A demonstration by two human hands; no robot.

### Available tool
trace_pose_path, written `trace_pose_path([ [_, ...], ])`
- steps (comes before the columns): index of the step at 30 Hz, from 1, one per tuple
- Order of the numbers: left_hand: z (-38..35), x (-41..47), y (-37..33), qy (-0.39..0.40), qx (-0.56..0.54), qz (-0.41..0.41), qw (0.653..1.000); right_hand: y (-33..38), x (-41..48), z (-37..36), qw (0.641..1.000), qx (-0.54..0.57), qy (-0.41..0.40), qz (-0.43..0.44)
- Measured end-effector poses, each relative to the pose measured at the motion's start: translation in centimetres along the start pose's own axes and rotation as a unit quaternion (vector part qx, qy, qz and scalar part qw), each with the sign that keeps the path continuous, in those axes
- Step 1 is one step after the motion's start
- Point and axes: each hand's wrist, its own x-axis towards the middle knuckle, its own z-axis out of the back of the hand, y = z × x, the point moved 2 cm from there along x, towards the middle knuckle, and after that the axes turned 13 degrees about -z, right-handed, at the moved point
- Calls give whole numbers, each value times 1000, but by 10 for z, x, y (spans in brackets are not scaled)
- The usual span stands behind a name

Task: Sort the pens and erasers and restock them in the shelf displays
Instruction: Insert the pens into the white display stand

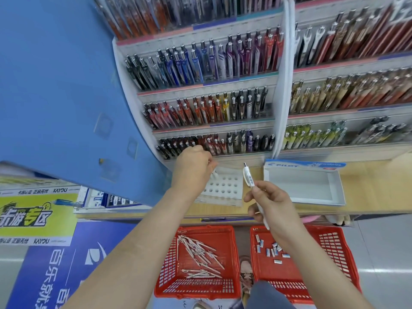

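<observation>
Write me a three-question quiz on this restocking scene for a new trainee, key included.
1. True or false: the right hand holds a white pen.
2. Where do the loose erasers lie? A) the left red basket B) the right red basket C) the white Pilot box
3. Fill in: the left hand is over a white tray with rows of round ____.

Key: 1 true; 2 B; 3 holes.
</observation>
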Motion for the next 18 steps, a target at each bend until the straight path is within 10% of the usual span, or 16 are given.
trace_pose_path([
  [8,7,3,1,53,38,47,997,3,-6,-2,999,-20,26,2],
  [11,23,-10,-9,-4,-183,104,978,7,-8,-2,998,-39,42,15],
  [14,35,-25,-26,14,-439,151,886,13,-12,-5,996,-61,58,38],
  [18,38,-38,-30,5,-503,190,843,19,-15,-9,991,-87,76,63],
])
